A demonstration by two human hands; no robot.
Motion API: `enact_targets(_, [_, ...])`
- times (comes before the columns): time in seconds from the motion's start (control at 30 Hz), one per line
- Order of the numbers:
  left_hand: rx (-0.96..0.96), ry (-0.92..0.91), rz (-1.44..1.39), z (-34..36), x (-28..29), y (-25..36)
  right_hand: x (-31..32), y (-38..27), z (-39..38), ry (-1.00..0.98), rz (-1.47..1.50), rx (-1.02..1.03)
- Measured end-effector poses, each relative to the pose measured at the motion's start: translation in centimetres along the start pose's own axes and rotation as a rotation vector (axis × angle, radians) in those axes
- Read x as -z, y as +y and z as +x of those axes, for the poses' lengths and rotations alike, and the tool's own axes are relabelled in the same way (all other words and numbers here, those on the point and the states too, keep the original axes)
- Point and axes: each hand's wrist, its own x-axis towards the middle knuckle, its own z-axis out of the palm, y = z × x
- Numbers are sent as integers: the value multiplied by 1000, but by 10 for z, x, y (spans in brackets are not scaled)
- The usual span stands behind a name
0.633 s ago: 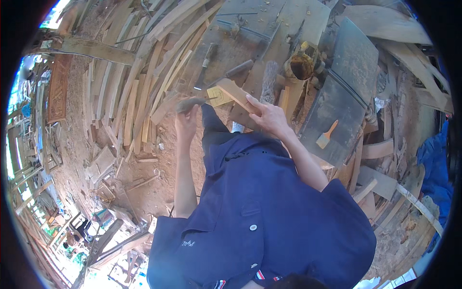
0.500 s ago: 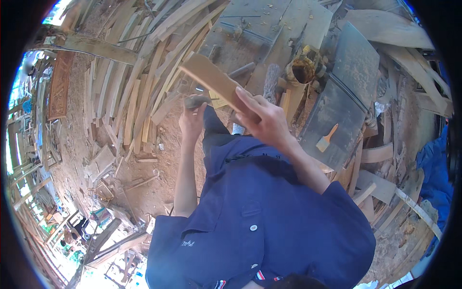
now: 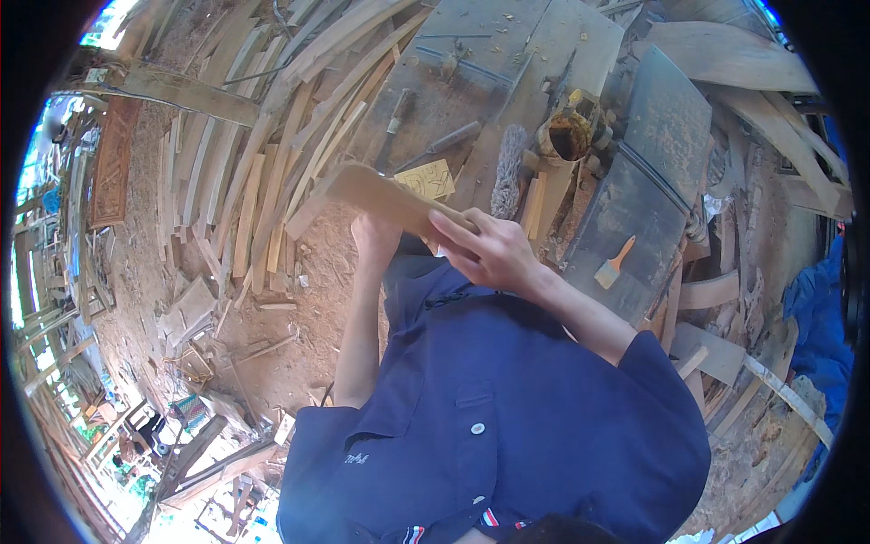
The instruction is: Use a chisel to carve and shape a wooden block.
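My right hand (image 3: 494, 254) is closed around the near end of a short wooden board (image 3: 385, 196), which slants away to the upper left with a rounded far end. Under the board's far part is my left hand (image 3: 374, 238), raised close to its lower edge. The board hides the fingers of this hand and whatever they hold; half a second ago they pinched a small grey-brown piece. Just beyond the board lie a yellow marked sheet (image 3: 433, 179) and a narrow handled tool (image 3: 395, 122) on the worktable (image 3: 471, 72).
A stained pot (image 3: 564, 140) stands right of a grey fibrous bundle (image 3: 509, 168). At the right, a flat brush (image 3: 616, 261) lies on a dusty dark panel (image 3: 645, 163). Many long wooden strips (image 3: 258, 204) are piled at the left, beside the dirt floor (image 3: 263, 363).
The board has swung down and left, nearer my body, and now covers the left fingers. My left hand has moved up to it, uncovering the handled tool and yellow sheet behind.
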Motion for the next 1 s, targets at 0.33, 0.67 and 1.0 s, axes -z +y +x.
enact_targets(0.33, [234, 155, -611, -11, 17, -1, -41, 82, -49, -249, -112, -548])
enact_targets(0.67, [367, 146, -957, -25, 30, -33, -60, 113, -92, -399, -141, -722])
enact_targets(1.0, [22, 254, -555, -4, 40, 17, -60, 111, -105, -371, -120, -733])
